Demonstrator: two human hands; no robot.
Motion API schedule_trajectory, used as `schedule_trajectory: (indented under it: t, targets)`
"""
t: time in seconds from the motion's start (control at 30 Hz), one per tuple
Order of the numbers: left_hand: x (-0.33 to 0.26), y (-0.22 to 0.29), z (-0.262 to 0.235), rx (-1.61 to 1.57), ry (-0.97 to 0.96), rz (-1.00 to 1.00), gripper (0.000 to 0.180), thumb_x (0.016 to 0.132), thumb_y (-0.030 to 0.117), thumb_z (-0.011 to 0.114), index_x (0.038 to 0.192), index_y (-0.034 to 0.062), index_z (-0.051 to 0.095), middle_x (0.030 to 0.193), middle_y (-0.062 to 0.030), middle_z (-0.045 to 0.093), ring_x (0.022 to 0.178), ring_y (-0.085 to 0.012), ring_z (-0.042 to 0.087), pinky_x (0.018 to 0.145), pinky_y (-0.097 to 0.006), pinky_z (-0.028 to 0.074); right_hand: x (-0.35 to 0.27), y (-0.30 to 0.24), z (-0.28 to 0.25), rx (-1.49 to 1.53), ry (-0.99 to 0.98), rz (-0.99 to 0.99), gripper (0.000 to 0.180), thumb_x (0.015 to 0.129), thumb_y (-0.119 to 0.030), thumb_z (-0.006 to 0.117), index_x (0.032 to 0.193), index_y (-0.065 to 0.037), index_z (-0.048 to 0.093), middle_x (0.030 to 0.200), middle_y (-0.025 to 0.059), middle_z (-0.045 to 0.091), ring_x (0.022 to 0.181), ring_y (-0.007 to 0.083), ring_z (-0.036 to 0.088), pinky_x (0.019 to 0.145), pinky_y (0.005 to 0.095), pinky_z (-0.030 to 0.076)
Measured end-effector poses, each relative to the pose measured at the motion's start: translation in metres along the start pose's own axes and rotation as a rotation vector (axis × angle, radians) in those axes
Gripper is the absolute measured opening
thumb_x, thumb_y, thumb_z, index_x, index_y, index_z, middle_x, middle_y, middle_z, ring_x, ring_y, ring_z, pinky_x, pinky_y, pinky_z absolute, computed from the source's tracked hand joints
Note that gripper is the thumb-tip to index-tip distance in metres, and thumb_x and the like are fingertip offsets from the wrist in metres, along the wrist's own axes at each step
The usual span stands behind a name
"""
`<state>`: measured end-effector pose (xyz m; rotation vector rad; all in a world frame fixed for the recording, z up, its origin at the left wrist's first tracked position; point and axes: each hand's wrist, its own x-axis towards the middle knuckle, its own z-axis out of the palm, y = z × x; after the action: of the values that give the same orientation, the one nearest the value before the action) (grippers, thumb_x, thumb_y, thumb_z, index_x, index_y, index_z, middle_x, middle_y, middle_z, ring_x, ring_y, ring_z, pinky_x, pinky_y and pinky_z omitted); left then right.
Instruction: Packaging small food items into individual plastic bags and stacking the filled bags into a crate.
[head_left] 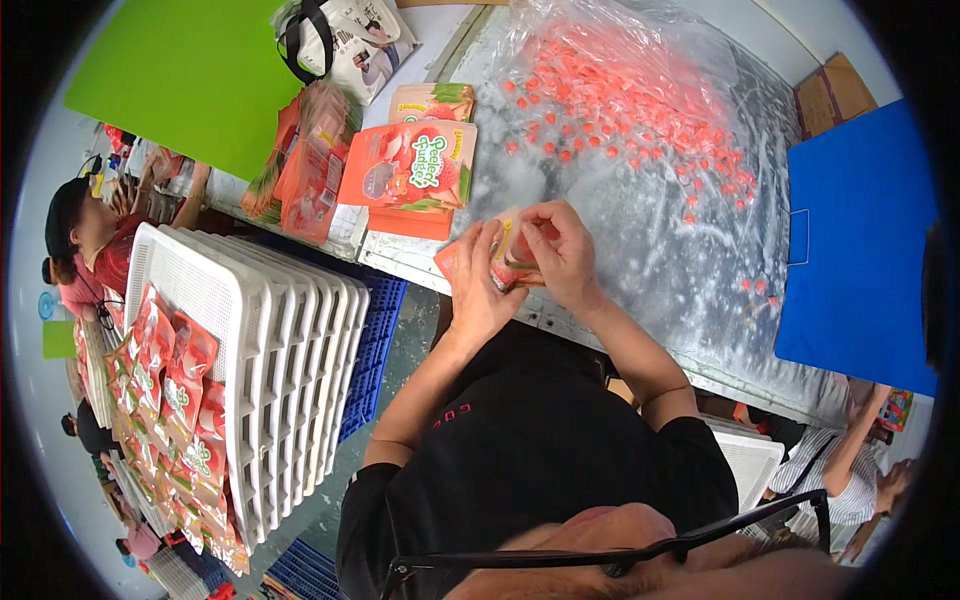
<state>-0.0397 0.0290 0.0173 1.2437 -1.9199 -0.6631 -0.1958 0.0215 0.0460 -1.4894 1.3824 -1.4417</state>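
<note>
Close to the table's front edge, my left hand point(480, 285) is closed around a small red printed pouch point(448, 262), which is tilted and partly covered by the fingers. My right hand point(562, 255) meets the pouch's right end with thumb and fingertips pinched together; what lies between them is hidden. Just beyond my left hand lies a stack of flat red printed pouches point(410, 165). Farther off at the right, many small red wrapped candies point(620, 90) are heaped on the metal table point(640, 270) under clear plastic film, with some scattered loose toward me.
Bundled pouches point(315, 165) and a white tote bag point(355, 40) sit at the table's far left. Stacked white trays point(290, 340) hold filled pouches point(180, 390) at my left. A green panel point(180, 80) and a blue panel point(860, 250) flank the table. Other people work on both sides.
</note>
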Motion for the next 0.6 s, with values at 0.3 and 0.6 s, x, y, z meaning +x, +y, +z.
schedule_trajectory:
  t: [0.3,0.6]
  targets:
    - [0.003,-0.007,-0.005,-0.104,0.1,-0.069,0.095,0.065,0.005,0.086,0.147,0.0027,0.038,0.142,-0.0238,0.042,0.133,-0.0422,0.044,0.111,-0.047,0.04,0.034,0.03,-0.003,-0.101,0.07,-0.302,0.034,0.097,-0.03,0.062,0.122,-0.007,0.065,0.129,0.0148,0.061,0.124,0.0363,0.054,0.109,0.0486,0.038]
    - [-0.005,-0.006,-0.031,-0.122,0.119,-0.181,0.091,0.068,0.006,0.085,0.146,0.0019,0.039,0.141,-0.0216,0.044,0.132,-0.0384,0.046,0.111,-0.046,0.04,0.136,0.169,0.016,-1.034,0.004,-0.276,0.049,0.088,-0.053,0.068,0.127,-0.023,0.067,0.149,0.005,0.049,0.148,0.0398,0.028,0.11,0.0812,0.008]
